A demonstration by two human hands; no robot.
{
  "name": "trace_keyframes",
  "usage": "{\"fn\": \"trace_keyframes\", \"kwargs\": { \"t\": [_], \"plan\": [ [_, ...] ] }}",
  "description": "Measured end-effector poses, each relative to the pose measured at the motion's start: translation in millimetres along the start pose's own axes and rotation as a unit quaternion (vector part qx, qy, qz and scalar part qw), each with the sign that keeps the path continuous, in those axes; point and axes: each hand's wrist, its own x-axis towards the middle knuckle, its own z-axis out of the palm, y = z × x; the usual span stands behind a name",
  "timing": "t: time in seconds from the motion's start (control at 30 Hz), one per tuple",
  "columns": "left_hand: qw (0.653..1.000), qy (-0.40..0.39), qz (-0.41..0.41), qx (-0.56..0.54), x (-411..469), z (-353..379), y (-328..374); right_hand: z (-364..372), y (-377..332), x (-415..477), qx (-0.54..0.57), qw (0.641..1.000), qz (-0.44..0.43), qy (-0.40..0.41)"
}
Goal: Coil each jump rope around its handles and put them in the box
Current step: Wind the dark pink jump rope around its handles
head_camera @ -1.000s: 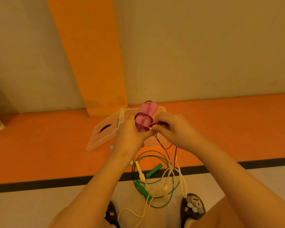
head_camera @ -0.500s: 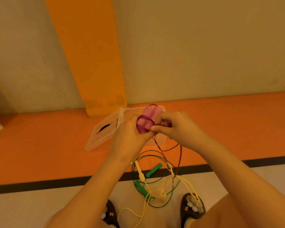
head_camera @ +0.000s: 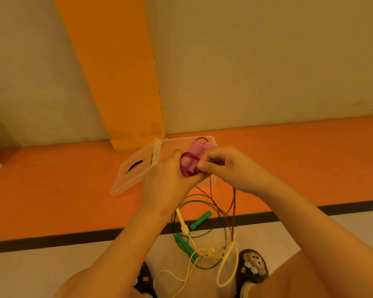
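- Pink handles [head_camera: 193, 157] sit side by side in your left hand [head_camera: 168, 179], which grips them low down, in front of the clear box [head_camera: 181, 141].
- Your right hand [head_camera: 226, 168] pinches the maroon cord [head_camera: 187, 171] just beside the handles. Several turns are on, and a long loop hangs toward the floor [head_camera: 52, 190].
- You look to be mid-coil on this rope. Next, carry the cord round the handles again, keeping it taut so the turns don't slip.
- The box stands on the floor with its lid [head_camera: 134, 173] swung open to the left. Your hands hide most of it, so I cannot tell its contents.
- The green rope [head_camera: 199, 220] and yellow rope [head_camera: 181, 217] lie tangled together on the floor, uncoiled.
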Motion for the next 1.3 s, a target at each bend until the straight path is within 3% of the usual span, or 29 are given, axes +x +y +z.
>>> {"fn": "trace_keyframes", "kwargs": {
  "t": [0.13,0.27,0.33,0.43,0.5,0.57,0.7,0.87,1.0,1.1,1.3],
  "plan": [
    [0.999,-0.027,0.003,-0.04,5,-2,1,-4,1,4,-0.045,0.998,-0.018,0.05],
    [0.985,-0.147,0.043,-0.077,9,-10,-1,-16,-8,6,-0.065,0.997,-0.003,0.049],
    [0.972,-0.211,0.061,-0.086,14,-17,-3,-20,-10,8,-0.144,0.989,0.014,0.029],
    [0.957,-0.27,0.067,-0.078,18,-19,-7,-18,-15,12,-0.322,0.946,-0.002,0.048],
    [0.956,-0.277,0.07,-0.064,19,-17,-8,-19,-13,16,-0.341,0.938,-0.008,0.065],
    [0.96,-0.263,0.087,-0.041,21,-18,-8,-20,-8,21,-0.288,0.955,-0.015,0.072],
    [0.961,-0.246,0.096,-0.08,28,-20,-12,-25,5,27,-0.065,0.997,-0.023,0.031],
    [0.957,-0.228,0.088,-0.158,34,-17,-11,-41,19,33,0.106,0.994,-0.01,-0.031],
    [0.966,-0.181,0.055,-0.179,43,-12,-14,-48,27,41,0.115,0.993,-0.017,0.032],
    [0.972,-0.179,0.085,-0.126,48,-11,-13,-44,26,49,0.09,0.993,-0.025,0.075],
    [0.971,-0.195,0.12,-0.071,52,-5,0,-43,29,65,0.138,0.99,0.007,0.04]
  ]
}}
